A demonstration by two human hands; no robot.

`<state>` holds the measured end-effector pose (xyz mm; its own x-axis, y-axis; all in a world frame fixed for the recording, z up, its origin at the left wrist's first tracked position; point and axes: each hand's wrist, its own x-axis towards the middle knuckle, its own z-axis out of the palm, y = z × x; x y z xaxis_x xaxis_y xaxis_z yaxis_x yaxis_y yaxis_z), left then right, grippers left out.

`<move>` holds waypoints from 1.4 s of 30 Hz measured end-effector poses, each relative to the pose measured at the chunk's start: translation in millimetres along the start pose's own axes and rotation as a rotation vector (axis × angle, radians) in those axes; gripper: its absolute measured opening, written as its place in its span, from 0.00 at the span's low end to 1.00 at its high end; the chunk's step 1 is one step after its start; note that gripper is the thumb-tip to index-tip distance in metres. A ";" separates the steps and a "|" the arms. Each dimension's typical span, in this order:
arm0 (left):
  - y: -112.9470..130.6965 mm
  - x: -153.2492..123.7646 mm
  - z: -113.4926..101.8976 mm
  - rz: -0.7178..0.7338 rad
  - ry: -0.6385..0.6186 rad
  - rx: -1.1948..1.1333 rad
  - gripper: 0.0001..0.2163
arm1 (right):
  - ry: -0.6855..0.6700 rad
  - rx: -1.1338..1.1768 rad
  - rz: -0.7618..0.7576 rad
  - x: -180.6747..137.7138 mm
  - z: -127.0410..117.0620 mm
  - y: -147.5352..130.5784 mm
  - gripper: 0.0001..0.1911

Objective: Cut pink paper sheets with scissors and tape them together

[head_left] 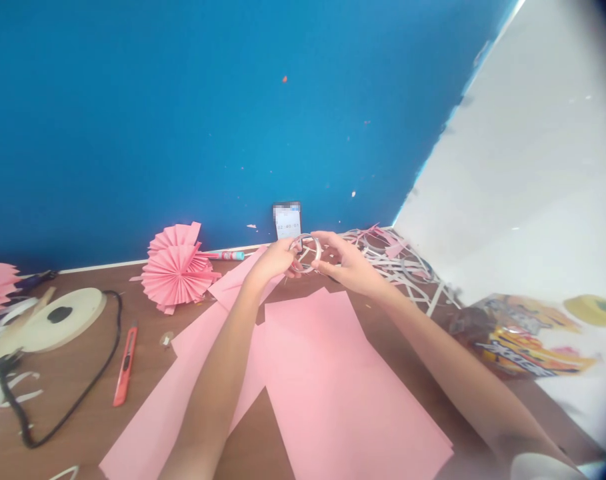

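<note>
Over the far ends of the pink sheets, a roll of clear tape (pixel 318 251) is held up between both hands. My left hand (pixel 279 259) closes on the roll's left side, some of its fingers hidden behind the ring. On the other side, my right hand (pixel 343 261) grips the roll's right rim with thumb and fingers curved around it. Large pink paper sheets (pixel 323 373) lie overlapping below my forearms. Left of my left hand are pleated pink paper rosettes (pixel 179 272).
A phone (pixel 287 221) showing a timer leans on the blue wall. White and pink paper strips (pixel 403 267) pile up at the back right. On the left lie a red box cutter (pixel 126 365), a black cable (pixel 90 393) and a pale disc (pixel 65 317). A printed plastic packet (pixel 523 337) is at right.
</note>
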<state>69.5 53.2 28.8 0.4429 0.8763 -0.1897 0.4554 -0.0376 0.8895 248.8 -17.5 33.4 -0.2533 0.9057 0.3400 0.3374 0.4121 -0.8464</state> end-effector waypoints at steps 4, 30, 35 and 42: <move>-5.3 -0.2 -6.7 -0.001 -0.039 0.090 0.13 | 0.030 0.071 0.010 2.6 7.1 8.2 0.25; -15.3 9.2 -3.8 -0.066 -0.087 0.034 0.14 | 0.056 0.481 0.177 2.9 13.6 10.4 0.18; -10.0 5.5 -6.0 -0.120 -0.063 -0.011 0.14 | 0.097 0.376 0.111 2.0 17.8 11.7 0.18; -6.7 4.2 -5.2 -0.163 -0.076 -0.003 0.11 | 0.231 0.303 0.081 1.3 27.9 17.9 0.12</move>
<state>64.3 59.7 24.2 0.4202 0.8321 -0.3621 0.5238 0.1034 0.8455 229.3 -11.8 7.2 -0.0140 0.9469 0.3211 0.0566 0.3214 -0.9453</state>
